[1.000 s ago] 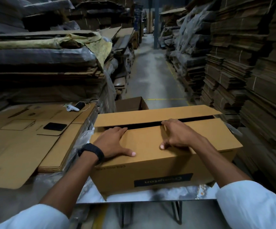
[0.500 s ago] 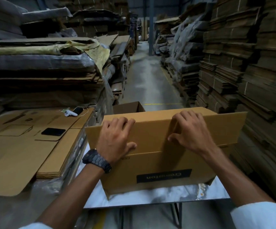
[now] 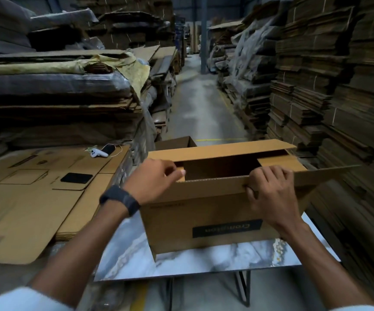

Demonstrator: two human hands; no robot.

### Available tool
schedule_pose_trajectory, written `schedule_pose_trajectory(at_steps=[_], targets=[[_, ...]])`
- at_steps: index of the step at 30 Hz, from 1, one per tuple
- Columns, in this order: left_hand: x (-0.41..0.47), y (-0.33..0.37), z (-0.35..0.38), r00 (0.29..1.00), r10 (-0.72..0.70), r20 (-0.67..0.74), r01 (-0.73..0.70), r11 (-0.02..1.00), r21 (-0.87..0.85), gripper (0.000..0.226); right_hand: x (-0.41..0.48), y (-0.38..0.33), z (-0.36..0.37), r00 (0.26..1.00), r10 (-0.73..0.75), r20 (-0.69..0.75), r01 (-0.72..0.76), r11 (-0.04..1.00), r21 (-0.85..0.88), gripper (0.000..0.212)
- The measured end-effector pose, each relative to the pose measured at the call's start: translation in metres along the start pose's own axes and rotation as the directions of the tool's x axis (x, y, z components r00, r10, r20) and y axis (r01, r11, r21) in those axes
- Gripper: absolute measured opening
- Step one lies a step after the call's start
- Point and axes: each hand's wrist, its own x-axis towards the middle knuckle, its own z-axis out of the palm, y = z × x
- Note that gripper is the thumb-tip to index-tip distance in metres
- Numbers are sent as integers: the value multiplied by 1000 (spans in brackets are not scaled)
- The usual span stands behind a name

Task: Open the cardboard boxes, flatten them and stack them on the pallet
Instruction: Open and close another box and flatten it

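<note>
On the marbled surface (image 3: 136, 254), both hands grip the cardboard box (image 3: 204, 212): right hand (image 3: 269, 194) clasping the near flap (image 3: 215, 187), left hand (image 3: 154, 178) pinching an inner flap, likely to spread the top open.

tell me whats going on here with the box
A person is opening a cardboard box that sits on a marble-patterned table in a warehouse aisle. The right hand grips the near top flap and pulls it toward the person, while the left hand holds the left end flap. The far flap stands open and the inside looks empty. Flattened cardboard lies stacked to the left; this box is not yet flattened.
</note>
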Motion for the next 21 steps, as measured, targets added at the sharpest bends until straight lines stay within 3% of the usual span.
schedule_pose_trajectory(at_steps=[3,5,7,10,13,17,19,21], targets=[[33,-27,-30,975,-105,193,98,994,48,25,13,-19,-2,994,62,95,-60,998,-20,44],[48,-45,-35,959,-161,232,123,977,172,31,16,-40,1,990,-29,136,26,999,19,51],[55,-59,-29,958,-176,227,116,960,256,51,15,-61,6,984,-134,120,126,990,66,49],[61,-80,-8,953,-197,229,109,931,348,80,11,-70,11,986,-165,5,163,980,112,28],[68,-99,11,966,-214,143,148,917,371,74,3,-60,11,980,-191,-59,198,970,139,18],[81,-117,20,985,-161,-58,170,964,205,25,-3,-41,5,969,-216,-122,233,962,145,5],[87,-120,19,973,-160,-164,173,983,63,12,-6,-33,2,965,-216,-151,237,961,141,11],[94,-117,15,938,-201,-284,178,978,-106,14,-11,-28,1,959,-220,-178,246,958,143,26]])
